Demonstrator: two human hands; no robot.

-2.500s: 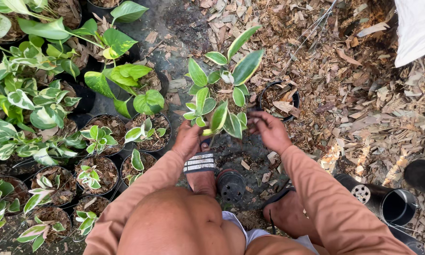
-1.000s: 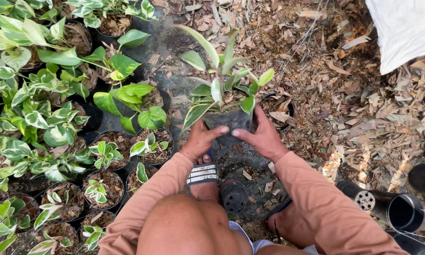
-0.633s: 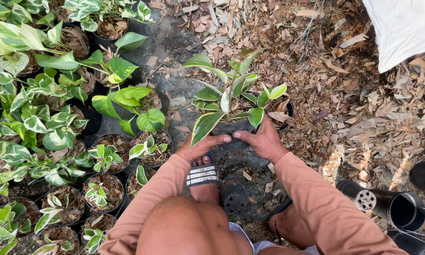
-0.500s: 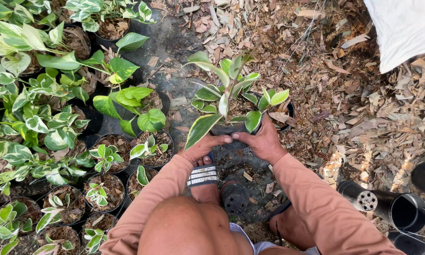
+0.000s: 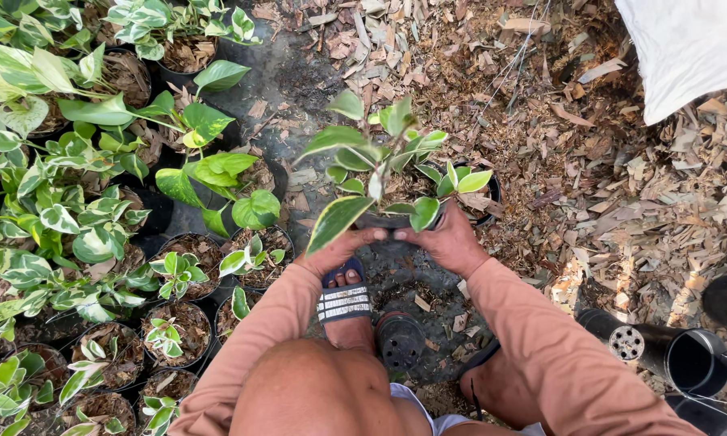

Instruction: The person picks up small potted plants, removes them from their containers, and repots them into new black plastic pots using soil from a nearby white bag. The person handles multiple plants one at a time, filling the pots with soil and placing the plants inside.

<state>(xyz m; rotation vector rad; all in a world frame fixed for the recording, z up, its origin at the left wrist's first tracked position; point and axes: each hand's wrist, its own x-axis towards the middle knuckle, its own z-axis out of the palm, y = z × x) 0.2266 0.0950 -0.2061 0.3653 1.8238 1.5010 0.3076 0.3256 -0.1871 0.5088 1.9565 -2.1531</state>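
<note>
Overhead, from the head camera: both hands meet at the near rim of a black nursery pot [image 5: 392,220] holding a variegated green-and-cream plant [image 5: 384,165]. Left hand [image 5: 339,249] curls its fingers [image 5: 371,235] onto the rim from the left; right hand [image 5: 448,242] closes its fingers [image 5: 404,236] onto the rim from the right. Fingertips of the two hands nearly touch. Both grip the pot; soil inside is mostly hidden by leaves.

Just beyond the right fingers, a second black pot [image 5: 486,198] sits half behind the held plant, contents hidden.

Left of the left fingers: a crowd of black pots. Nearest, a small pot of brown coir [image 5: 260,246] with a young shoot, then another [image 5: 188,257] beside it, and further rows [image 5: 174,331] toward the person, each filled with brown fibre and a small cutting. Farther left, taller leafy plants [image 5: 57,202] packed rim to rim.

Below the fingers, a foot in a striped sandal [image 5: 343,300]; beside it an empty small pot [image 5: 400,341] lies base-up on the ground. Right of the right arm, stacked empty black pots [image 5: 662,351] lie on their sides, mouths showing.

Ground: dark sheet [image 5: 299,89] beyond the left fingers, open between the pot rows and the held pot. Right of the fingers, dry leaf mulch [image 5: 622,210], bare of pots. White sack [image 5: 686,48] at the far right corner.
</note>
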